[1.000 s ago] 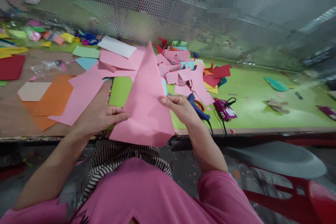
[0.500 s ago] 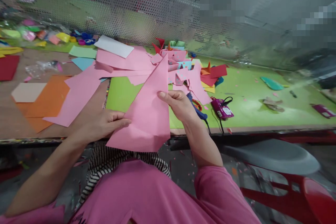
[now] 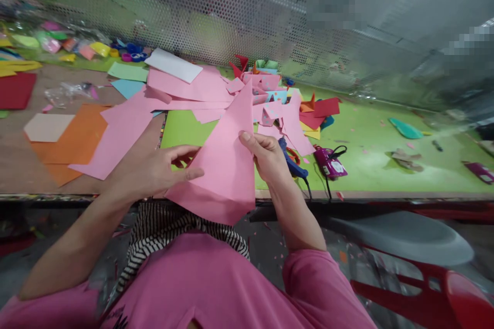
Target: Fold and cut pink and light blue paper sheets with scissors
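Observation:
I hold a folded pink paper triangle (image 3: 226, 169) in front of my chest, its tip pointing away from me over the table edge. My left hand (image 3: 154, 169) pinches its left edge, thumb on top and fingers partly spread behind. My right hand (image 3: 266, 157) grips the right edge, fingers curled around the paper. The lower corner of the sheet hangs below the table edge above my striped and pink clothing.
Pink sheets (image 3: 127, 128) and small folded pieces (image 3: 266, 97) litter the green mat (image 3: 366, 159). Orange paper (image 3: 77, 139) lies left. A blue glue gun (image 3: 291, 162) and a magenta tool (image 3: 330, 162) sit right of my hand. A perforated metal screen (image 3: 231, 15) backs the table. A grey stool seat (image 3: 401, 236) stands right.
The paper's tip has dropped and tilted to the right. My left hand has shifted rightward along the edge and its fingers have spread; my right hand has stayed on the right edge.

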Action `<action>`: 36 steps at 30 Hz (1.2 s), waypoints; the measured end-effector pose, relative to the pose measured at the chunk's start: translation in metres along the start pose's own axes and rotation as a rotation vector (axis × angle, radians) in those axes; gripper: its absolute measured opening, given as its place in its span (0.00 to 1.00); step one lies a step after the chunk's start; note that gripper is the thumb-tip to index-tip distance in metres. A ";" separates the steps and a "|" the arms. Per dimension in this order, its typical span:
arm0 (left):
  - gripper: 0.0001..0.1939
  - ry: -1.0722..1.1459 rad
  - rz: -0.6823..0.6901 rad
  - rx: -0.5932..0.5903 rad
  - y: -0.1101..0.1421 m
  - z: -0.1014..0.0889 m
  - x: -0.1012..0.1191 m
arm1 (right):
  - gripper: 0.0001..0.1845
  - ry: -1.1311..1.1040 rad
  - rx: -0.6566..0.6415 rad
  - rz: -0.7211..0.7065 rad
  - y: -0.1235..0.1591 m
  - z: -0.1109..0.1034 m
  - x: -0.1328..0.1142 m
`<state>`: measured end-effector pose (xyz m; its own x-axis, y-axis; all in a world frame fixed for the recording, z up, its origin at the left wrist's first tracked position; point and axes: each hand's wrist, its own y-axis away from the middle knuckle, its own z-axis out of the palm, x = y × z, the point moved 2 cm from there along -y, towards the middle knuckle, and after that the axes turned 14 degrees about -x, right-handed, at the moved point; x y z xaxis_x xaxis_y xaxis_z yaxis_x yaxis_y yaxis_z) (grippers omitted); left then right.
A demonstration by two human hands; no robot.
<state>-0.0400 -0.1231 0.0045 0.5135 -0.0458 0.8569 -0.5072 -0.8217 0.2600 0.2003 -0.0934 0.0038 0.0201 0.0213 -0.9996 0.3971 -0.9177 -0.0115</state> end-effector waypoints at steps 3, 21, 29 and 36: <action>0.31 -0.038 0.065 0.137 -0.002 -0.001 0.017 | 0.30 0.021 0.023 -0.007 -0.002 0.002 0.000; 0.24 -0.041 0.032 0.099 -0.008 0.001 0.027 | 0.23 -0.145 0.150 -0.001 -0.012 -0.002 0.002; 0.27 0.104 0.016 0.039 -0.011 0.006 0.016 | 0.21 -0.149 0.119 0.011 -0.016 -0.003 0.006; 0.24 0.096 0.056 0.138 -0.010 -0.001 0.004 | 0.26 -0.071 0.003 0.073 -0.004 -0.003 0.006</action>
<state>-0.0334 -0.1144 0.0054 0.4154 -0.0450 0.9085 -0.4304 -0.8896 0.1527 0.2021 -0.0885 -0.0023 -0.0164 -0.0743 -0.9971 0.3943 -0.9169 0.0618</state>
